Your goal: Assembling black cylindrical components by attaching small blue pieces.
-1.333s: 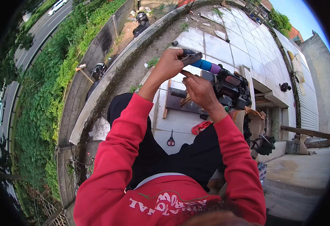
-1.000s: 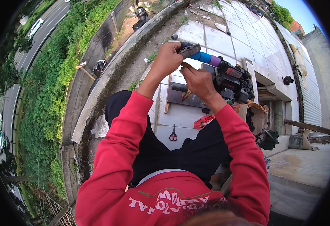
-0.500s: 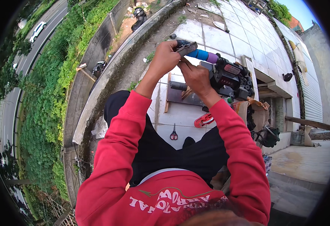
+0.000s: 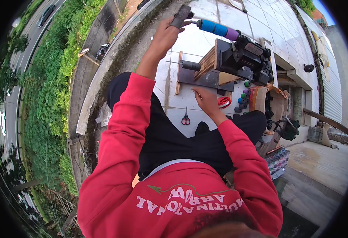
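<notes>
My left hand (image 4: 164,37) is raised at the upper middle, closed around a worn dark grey strip-like piece (image 4: 181,16). Its fingertips are by the end of a thin metal rod, partly hidden. Blue rolls (image 4: 211,27) and a purple roll (image 4: 232,34) sit along that rod, which runs to a black motor-like machine (image 4: 247,53). Lower down, my right hand (image 4: 207,102) hovers by the near edge of a dark board (image 4: 199,78); its index finger stretches out, the other fingers partly hidden, and nothing shows in it. A black cylinder (image 4: 190,65) on a thin spike stands beside the wooden support.
Scissors (image 4: 186,117) lie on the tiles (image 4: 174,104) before me. A red-and-white object (image 4: 223,102) and several small green, purple and grey rolls (image 4: 243,101) are to the right, beside a cardboard box (image 4: 258,99). A low concrete wall (image 4: 102,93) runs along the left.
My left hand has moved up, away from the rolls, with the dark strip. My right hand has left the rolls and dropped toward me, beside the board.
</notes>
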The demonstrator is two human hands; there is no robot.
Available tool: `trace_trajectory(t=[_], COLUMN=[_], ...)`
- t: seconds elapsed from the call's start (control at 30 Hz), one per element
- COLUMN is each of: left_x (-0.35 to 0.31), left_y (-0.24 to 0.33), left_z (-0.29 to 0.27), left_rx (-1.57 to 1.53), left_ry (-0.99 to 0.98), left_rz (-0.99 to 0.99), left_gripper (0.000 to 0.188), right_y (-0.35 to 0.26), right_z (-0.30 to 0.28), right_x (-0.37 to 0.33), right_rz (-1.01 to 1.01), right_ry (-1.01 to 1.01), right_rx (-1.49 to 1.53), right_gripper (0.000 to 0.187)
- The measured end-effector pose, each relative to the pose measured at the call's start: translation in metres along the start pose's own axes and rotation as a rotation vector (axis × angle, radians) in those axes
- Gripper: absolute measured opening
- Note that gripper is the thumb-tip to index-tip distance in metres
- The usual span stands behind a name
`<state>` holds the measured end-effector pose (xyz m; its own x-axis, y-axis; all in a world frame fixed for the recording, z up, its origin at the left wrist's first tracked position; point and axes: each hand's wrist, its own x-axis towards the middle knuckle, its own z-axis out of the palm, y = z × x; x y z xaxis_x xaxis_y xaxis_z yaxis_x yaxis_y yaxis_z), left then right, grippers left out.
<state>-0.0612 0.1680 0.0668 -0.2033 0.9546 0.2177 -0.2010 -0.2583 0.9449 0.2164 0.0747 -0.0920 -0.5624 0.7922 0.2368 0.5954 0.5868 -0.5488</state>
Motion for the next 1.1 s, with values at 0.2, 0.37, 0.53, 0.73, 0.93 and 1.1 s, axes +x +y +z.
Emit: trace_trajectory(t=[0.2, 0.37, 0.53, 0.73, 0.93, 1.1], left_x=[-0.007, 0.001, -0.002, -0.02, -0.019, -0.022], left_y=[-0.007, -0.008, -0.028, -0.023, -0.027, -0.033], left_z=[-0.062, -0.106, -0.085, -0.07, -0.019, -0.002], left_rx=[-0.003, -0.084, -0.235, 0.296, -0.02, -0.164], left_ry=[0.172, 0.379, 0.319, -0.198, -0.452, -0.391], left_rz=[-0.268, -0.297, -0.247, -0.173, -0.083, -0.096], left_gripper=[0.044, 0.045, 0.04, 0.045, 0.057, 0.05], right_y=[0.065, 0.039, 0.044, 0.028, 0.047, 0.039], right_z=[0.077, 0.128, 0.146, 0.147, 0.146, 0.138], right_x=[-0.081, -0.095, -0.115, -0.103, -0.1, -0.082], right_rz=[0.452, 0.668, 0.48, 0.291, 0.312, 0.63], right_ry=[-0.719, -0.62, -0.581, -0.589, -0.615, -0.737], right_rx=[-0.131, -0.135, -0.371, -0.472, -0.511, -0.308], right_gripper=[0.017, 0.023, 0.027, 0.024, 0.021, 0.04])
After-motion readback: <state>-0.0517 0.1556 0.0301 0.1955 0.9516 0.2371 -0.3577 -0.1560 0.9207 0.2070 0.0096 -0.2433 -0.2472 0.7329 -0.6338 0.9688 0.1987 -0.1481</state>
